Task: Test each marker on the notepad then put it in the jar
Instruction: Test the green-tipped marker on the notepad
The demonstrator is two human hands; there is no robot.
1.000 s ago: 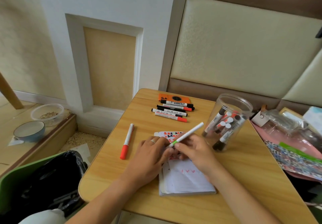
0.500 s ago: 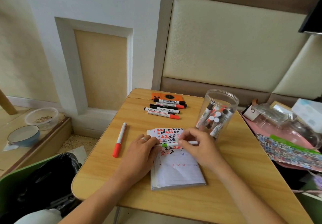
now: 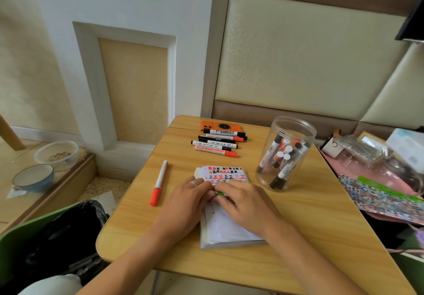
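Note:
A white notepad (image 3: 226,228) with red and black test marks lies in the middle of the wooden table (image 3: 298,226). Both hands meet over it. My right hand (image 3: 246,201) grips a green marker (image 3: 220,193), of which only a short green bit shows between the fingers. My left hand (image 3: 189,197), a ring on one finger, holds the marker's other end; its cap is hidden. A clear plastic jar (image 3: 285,154) with several markers inside stands to the right of the pad. Several more markers (image 3: 216,144) lie in a row at the table's far side.
A red-capped white marker (image 3: 159,185) lies alone left of the pad. An orange case (image 3: 221,126) sits behind the marker row. Cluttered bags and sheets (image 3: 376,180) fill the right side. A black-lined bin (image 3: 59,237) and bowls (image 3: 34,176) are on the floor at left.
The green marker came down from a raised tilt to flat over the pad. My hands have closed together over it, hiding nearly all of its barrel.

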